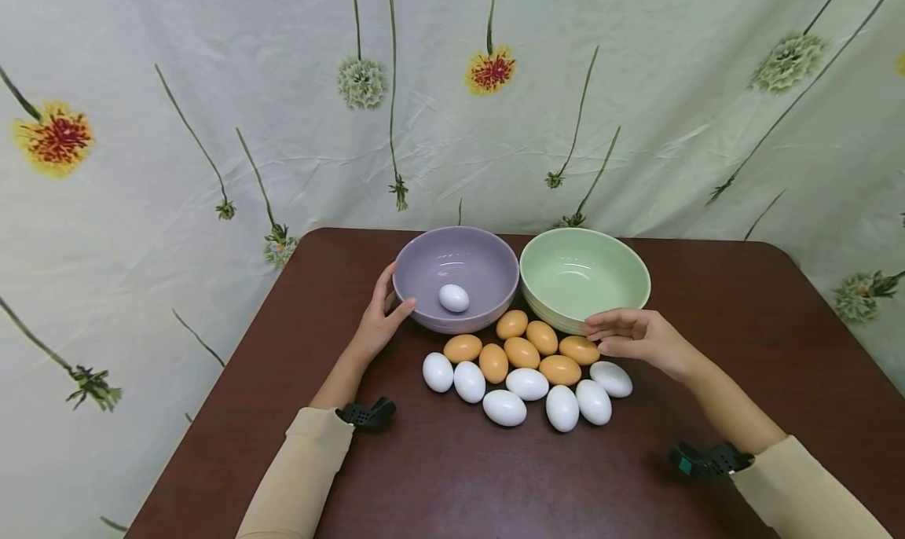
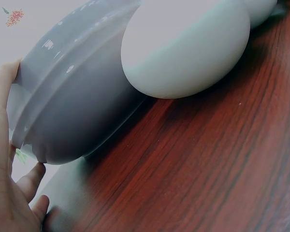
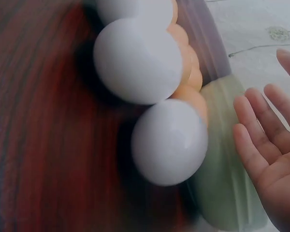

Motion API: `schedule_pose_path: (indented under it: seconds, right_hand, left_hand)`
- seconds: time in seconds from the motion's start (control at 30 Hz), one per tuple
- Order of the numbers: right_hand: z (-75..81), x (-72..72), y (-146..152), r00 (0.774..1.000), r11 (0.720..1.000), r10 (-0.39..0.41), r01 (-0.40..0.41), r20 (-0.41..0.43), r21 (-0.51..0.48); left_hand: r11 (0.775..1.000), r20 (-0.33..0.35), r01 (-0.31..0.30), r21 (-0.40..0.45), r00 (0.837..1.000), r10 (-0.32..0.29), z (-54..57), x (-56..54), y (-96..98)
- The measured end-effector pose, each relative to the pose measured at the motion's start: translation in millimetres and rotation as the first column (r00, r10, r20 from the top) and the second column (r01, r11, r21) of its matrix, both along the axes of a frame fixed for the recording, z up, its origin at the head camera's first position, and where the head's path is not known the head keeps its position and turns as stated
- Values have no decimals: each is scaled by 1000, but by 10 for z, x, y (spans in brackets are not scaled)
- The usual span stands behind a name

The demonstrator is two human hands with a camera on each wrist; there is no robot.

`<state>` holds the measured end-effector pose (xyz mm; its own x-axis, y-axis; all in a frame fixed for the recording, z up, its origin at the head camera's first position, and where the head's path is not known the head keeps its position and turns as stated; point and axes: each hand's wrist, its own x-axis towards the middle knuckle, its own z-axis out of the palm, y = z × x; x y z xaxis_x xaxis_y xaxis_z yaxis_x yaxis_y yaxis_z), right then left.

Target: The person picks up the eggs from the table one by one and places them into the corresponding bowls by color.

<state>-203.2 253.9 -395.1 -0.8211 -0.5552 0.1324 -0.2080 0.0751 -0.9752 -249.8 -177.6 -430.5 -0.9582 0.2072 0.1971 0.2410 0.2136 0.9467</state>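
At the left side of the purple bowl (image 1: 495, 303), my left hand (image 1: 376, 323) grips the outer wall, thumb on the near side and fingers around the far side. The left wrist view shows its fingertips against the bowl's outside. One white egg (image 1: 454, 298) lies inside that bowl. My right hand (image 1: 639, 339) hovers by the near right rim of the green bowl (image 1: 601, 280), fingers gently bent and holding nothing. Below its fingertips is a brown egg (image 1: 579, 350); a white egg (image 1: 611, 379) lies just nearer to me.
Several brown eggs (image 1: 522, 353) cluster in front of the two bowls, with several white eggs (image 1: 505, 408) nearer to me. All lie on a dark red-brown wooden table (image 1: 452, 476). Behind the table hangs a pale cloth (image 1: 438, 130) printed with flowers.
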Motion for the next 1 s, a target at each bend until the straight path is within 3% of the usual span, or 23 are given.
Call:
schedule_pose_path:
  seconds: [0.37,0.7,1.0]
  right_hand:
    - [-222,72,132,1000,998,1,1,-29,62]
    - [-323,163,190,996,988,-82,86,-36,126]
    - [-450,181,213,997,990,-66,69,-25,123]
  left_hand:
    - [1000,-3,1,-7,1000,-1,17,0,9]
    - [1000,13,4,-8,1000,-4,12,-1,-4]
    - [1000,24,6,16,1000,-7,11,5,-5]
